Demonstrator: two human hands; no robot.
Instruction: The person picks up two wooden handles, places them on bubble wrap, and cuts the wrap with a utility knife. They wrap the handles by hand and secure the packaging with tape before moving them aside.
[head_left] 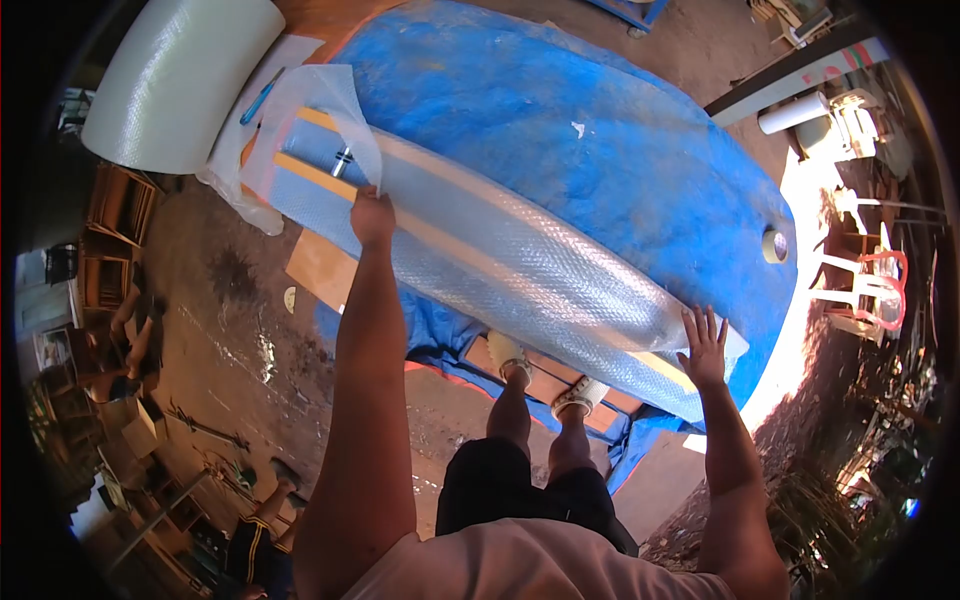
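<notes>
- One long panel (312, 152) with pale strips along it lies on a blue tarp (520, 110), reaching from beyond the left hand (372, 218) to the right hand (706, 348).
- Bubble wrap sheet (540, 275): covers most of the panel between the two hands; its loose flap rises just beyond the left hand.
- Left hand: fingers closed on the edge of the bubble wrap sheet, above the near strip.
- Right hand: open, fingers apart, palm down over the wrapped far end of the panel. Firmness of contact cannot be told.
- Metal fitting (343, 161): on the panel, just beyond the left hand and slightly to its left, seen near the flap.
- Blue slim tool (261, 97): farther out to the left of the left hand, on pale sheeting.
- Large roll of wrap (185, 85): outward and left of the left hand, well apart from it.
- Cardboard piece (322, 268): left of the left forearm, partly under the wrapped panel.
- Tape roll (775, 246): on the tarp, beyond the right hand and to its right.
- White plastic chair (850, 283): right of the right hand, off the tarp.
- Another person (258, 535): partly visible, well left of the left forearm.
</notes>
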